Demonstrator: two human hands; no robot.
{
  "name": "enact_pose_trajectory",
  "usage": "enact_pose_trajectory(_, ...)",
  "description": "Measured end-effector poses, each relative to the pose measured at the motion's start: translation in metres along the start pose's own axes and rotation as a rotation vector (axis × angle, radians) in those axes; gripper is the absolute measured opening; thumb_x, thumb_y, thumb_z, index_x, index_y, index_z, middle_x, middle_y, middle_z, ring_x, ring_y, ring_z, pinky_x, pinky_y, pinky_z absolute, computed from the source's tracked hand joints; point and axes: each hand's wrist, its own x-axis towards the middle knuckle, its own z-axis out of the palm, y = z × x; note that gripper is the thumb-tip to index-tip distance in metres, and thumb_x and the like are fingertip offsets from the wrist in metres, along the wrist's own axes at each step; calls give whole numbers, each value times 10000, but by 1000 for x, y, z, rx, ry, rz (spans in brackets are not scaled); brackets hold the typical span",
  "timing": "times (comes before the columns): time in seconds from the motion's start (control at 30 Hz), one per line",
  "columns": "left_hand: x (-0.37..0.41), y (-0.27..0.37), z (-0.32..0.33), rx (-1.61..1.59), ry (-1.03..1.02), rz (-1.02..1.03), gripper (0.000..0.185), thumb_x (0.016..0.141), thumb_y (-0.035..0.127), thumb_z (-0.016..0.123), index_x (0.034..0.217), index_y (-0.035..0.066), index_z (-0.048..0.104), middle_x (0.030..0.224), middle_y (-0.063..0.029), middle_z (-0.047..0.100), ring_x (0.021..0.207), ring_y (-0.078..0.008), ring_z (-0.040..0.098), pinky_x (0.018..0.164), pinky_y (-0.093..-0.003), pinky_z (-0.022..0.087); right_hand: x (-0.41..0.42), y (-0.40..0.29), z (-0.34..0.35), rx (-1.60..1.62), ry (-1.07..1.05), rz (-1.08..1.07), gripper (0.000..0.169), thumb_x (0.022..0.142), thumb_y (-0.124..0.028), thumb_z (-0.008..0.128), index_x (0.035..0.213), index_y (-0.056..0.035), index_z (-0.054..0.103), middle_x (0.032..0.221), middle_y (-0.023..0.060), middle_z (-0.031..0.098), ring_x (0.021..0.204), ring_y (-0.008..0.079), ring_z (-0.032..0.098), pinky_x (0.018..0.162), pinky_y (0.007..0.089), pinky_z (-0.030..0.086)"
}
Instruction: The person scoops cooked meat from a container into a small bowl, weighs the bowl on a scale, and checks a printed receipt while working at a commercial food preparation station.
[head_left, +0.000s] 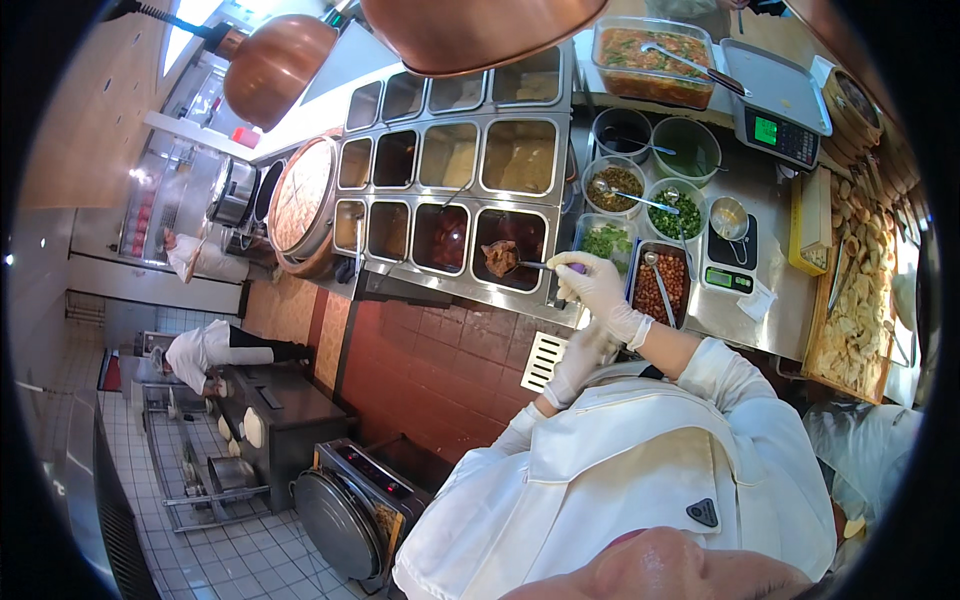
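My right hand (602, 291), in a pale disposable glove, grips the purple-ended handle of a metal spoon or ladle. Its bowl, heaped with brown paste-like food (500, 257), is over a steel food well (527, 217) of dark red contents. Lower and to the left of it is my left hand (576, 361), also gloved and blurred, close to my white apron; its fingers are not clear. Beside my right hand stand a tub of chopped green herbs (606, 241) and a container of reddish-brown beans or nuts (658, 289) with a spoon in it.
More steel wells (440, 236) run leftward. On the right are a tub of chopped scallions (675, 214), a small digital scale (729, 279), a larger scale (776, 127) and a tray of flatbread pieces (855, 322). Copper lamps (279, 71) hang overhead. Two people (206, 352) work at left.
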Motion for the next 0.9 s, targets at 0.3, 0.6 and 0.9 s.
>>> enact_pose_trajectory(0.3, 26, 31, -80, -1050, -47, -39, 453, 975, 406, 415, 1200, 30, 528, 1161, -104, 592, 1060, -237, 574, 953, -413, 440, -14, 24, 18, -362, 1, -211, 168, 819, -160, 633, 955, -79, 688, 884, 83, 678, 821, 172, 628, 759, 293, 489)
enact_pose_trajectory(0.6, 33, 25, -96, -1347, -124, -245, 262, 955, 186, 488, 1095, -21, 568, 1033, -130, 629, 985, -255, 602, 915, -398, 486, -42, -14, -36, -528, 23, -396, 263, 867, -153, 557, 1114, -120, 643, 1011, 110, 667, 927, 274, 640, 831, 345, 491)
enact_pose_trajectory(0.9, 21, 21, -106, -1460, -85, -368, 222, 961, 153, 470, 1056, -16, 578, 936, -83, 629, 856, -196, 602, 852, -357, 506, -37, 11, -338, -327, 871, 349, 263, 901, -293, 583, 847, -39, 626, 741, 129, 632, 636, 248, 621, 564, 330, 482)
